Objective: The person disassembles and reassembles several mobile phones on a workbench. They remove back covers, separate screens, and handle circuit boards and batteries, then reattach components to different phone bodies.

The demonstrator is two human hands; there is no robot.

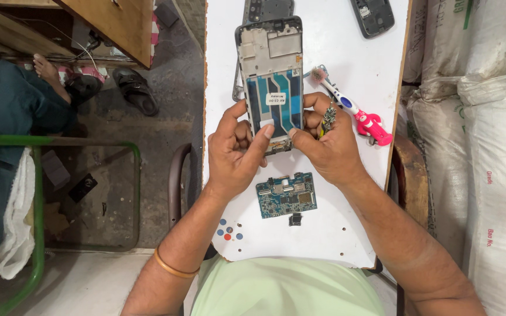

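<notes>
Over the white table (346, 234) both hands grip an opened phone frame (270, 76), back cover off, blue flex strips and a white label showing inside. The left hand (235, 155) clamps the near left edge, thumb tip pressed onto the frame's lower middle. The right hand (329, 146) clamps the near right edge, and it also pinches a small dark tool (328, 120) upright between its fingers.

Around them: a blue circuit board (286, 195) lies flat on the table just near of the hands, with a tiny black part (295, 219) beside its near edge. A toothbrush (352, 111) with a pink handle lies at an angle just right of the frame, its bristles close to the frame's edge. A dark phone shell (372, 16) sits at the far right corner, well apart. Another grey frame piece (267, 9) pokes out beyond the held one. A few coloured dots (227, 231) mark the table's near left. Sacks (487, 146) are stacked at right; sandals (136, 88) rest on the floor at far left
</notes>
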